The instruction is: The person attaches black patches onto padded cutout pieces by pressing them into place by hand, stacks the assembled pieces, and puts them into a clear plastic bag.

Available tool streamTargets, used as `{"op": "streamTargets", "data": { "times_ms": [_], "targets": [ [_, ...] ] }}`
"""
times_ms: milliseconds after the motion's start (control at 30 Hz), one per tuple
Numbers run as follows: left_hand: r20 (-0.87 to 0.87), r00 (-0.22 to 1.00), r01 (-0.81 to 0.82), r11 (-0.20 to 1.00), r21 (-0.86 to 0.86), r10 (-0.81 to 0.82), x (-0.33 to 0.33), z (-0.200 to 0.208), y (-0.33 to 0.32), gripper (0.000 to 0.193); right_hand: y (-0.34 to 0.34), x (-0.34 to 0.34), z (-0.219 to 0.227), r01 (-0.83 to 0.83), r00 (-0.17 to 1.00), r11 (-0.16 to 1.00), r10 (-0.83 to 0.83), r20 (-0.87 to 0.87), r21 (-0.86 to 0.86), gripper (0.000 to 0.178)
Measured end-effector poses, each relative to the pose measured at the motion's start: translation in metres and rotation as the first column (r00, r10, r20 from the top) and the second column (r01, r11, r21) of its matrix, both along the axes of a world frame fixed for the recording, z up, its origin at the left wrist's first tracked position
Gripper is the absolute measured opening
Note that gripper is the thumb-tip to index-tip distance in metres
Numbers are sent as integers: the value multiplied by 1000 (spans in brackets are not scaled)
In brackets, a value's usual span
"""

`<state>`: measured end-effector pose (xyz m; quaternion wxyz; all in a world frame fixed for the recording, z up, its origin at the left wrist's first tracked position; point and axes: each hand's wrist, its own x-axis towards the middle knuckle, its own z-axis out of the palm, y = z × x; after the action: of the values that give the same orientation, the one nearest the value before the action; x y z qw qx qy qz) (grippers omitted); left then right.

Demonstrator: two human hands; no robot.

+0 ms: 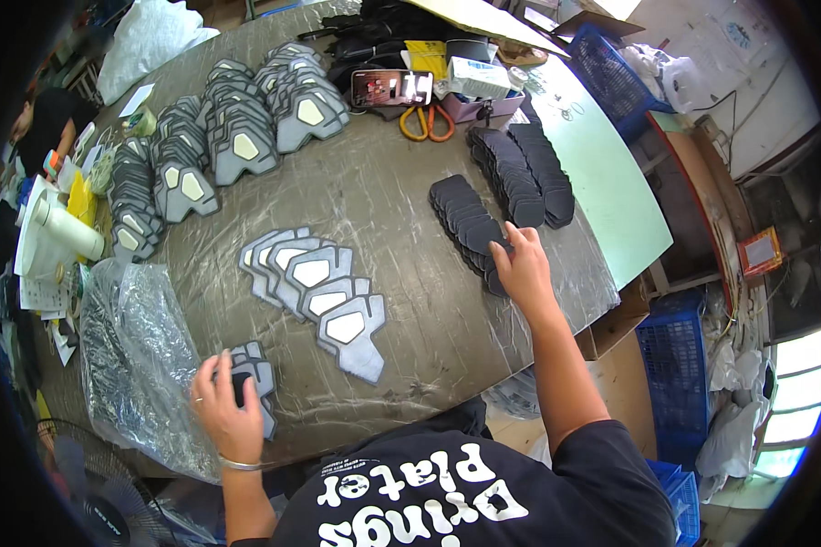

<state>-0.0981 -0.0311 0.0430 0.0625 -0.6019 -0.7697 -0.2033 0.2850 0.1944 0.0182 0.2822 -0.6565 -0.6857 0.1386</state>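
My left hand lies over a grey shaped piece near the table's front left edge. Its fingers are apart, and a dark pad shows beneath them, between fingers and thumb. My right hand reaches to the near end of a row of overlapping black pads, its fingers closed on the edge of the nearest pad; the thumb is partly hidden. Between my hands, several grey pieces with pale cream centres lie overlapped in a slanting row.
Rows of stacked grey pieces stand at the back left. More black pads are at the right. Orange-handled scissors and a propped phone sit at the back. Clear plastic sheeting covers the left edge; a fan stands below.
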Motion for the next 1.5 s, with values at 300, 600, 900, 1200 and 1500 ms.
{"op": "streamTargets", "data": {
  "times_ms": [300, 600, 900, 1200, 1500],
  "targets": [
    [279, 884, 372, 926, 69, -376, 70, -19, 39, 51, 20, -2, -20, 158, 987, 987, -158, -5, 14, 12],
    [279, 894, 366, 931, 0, -352, 71, -32, 49, 57, -69, -31, 20, -388, 761, 921, 335, -555, 22, 5],
    [196, 880, 454, 888, -76, -433, 85, -51, 38, 61, -84, -70, 3, -477, 616, 709, -151, -773, -519, 16],
    [290, 877, 382, 922, 65, -384, 86, -55, 24, 63, -77, -111, 0, -470, 762, 642, -52, -646, -606, 25],
    [299, 861, 373, 911, 178, -411, 89, -60, 22, 47, -73, -120, -2, -455, 811, 619, -10, -585, -641, 30]
  ]
}}
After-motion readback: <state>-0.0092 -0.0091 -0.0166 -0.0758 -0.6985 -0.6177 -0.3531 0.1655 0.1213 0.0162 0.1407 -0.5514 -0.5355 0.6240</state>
